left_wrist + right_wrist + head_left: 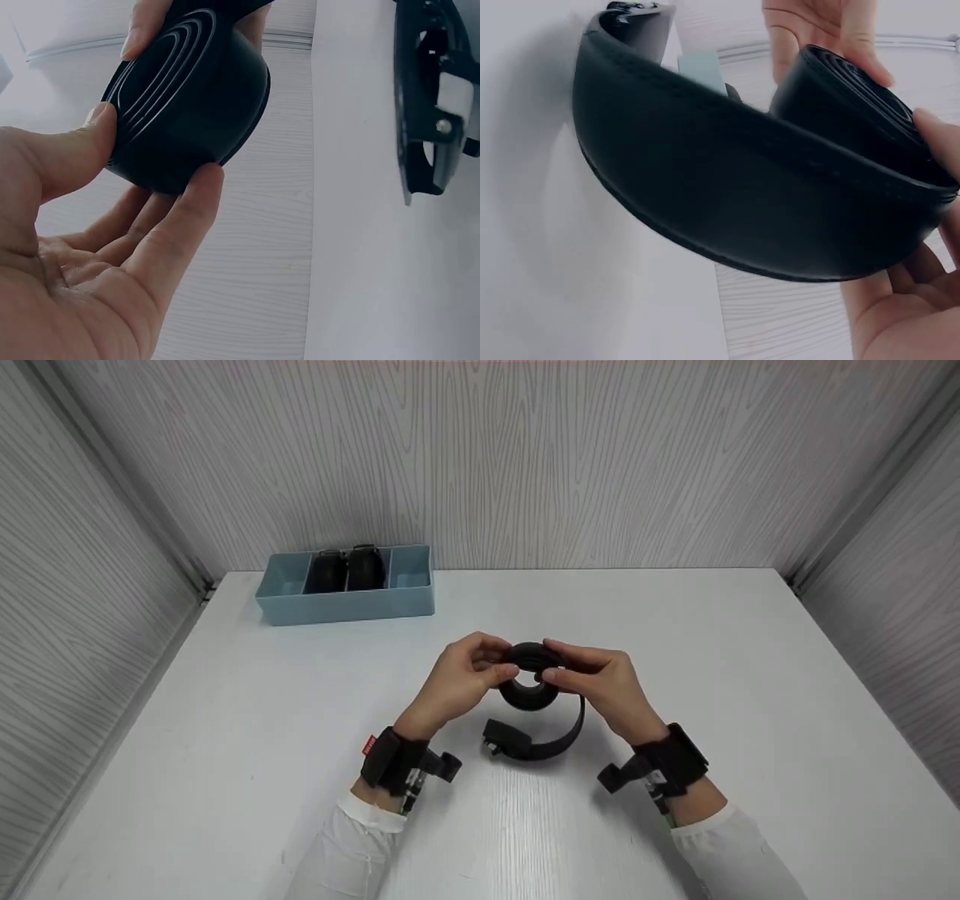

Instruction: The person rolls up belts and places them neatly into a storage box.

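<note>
A black belt (529, 699), partly wound into a coil, is held up above the white table. My left hand (459, 679) grips the coil's left side, thumb on the near face and fingers round the outer edge, as the left wrist view shows. On the other side, my right hand (609, 684) pinches the coil where the loose strap (742, 172) leaves it. That strap curves down toward me and ends in a dark buckle end (508, 739) with a metal part, below the coil. The buckle (424, 112) also appears at the right of the left wrist view.
At the back left of the white table (187, 697) stands a light blue divided box (352, 606). Two dark rolled items (366, 568), which look like coiled belts, fill its middle compartments. Wood-grain panels (495, 465) enclose the table at the back and sides.
</note>
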A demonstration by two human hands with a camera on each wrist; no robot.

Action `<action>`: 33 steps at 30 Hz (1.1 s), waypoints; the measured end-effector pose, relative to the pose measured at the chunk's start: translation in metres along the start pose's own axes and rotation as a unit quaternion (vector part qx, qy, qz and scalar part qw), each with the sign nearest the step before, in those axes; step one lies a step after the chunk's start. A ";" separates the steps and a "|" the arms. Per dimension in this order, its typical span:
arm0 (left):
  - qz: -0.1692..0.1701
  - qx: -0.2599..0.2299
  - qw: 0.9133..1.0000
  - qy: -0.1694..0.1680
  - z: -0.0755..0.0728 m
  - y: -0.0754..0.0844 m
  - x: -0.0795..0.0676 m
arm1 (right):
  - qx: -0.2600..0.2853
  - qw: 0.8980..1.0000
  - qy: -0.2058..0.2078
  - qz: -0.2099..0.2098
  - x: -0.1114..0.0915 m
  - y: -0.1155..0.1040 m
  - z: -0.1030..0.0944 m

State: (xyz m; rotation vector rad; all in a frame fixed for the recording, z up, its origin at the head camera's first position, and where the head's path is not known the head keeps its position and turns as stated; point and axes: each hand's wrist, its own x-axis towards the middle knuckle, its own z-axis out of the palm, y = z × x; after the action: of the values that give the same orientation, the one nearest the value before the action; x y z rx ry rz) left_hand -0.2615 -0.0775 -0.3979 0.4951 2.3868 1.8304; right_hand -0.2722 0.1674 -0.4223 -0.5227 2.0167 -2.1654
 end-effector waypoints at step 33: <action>-0.006 -0.018 1.000 -0.012 0.000 0.001 -0.001 | -0.008 1.000 -0.007 0.005 0.001 0.001 -0.003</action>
State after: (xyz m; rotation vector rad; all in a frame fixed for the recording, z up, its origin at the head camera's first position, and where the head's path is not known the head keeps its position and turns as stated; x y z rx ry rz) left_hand -0.2604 -0.0773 -0.3971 0.4939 2.3321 1.8475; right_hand -0.2741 0.1695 -0.4234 -0.5255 2.0276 -2.1351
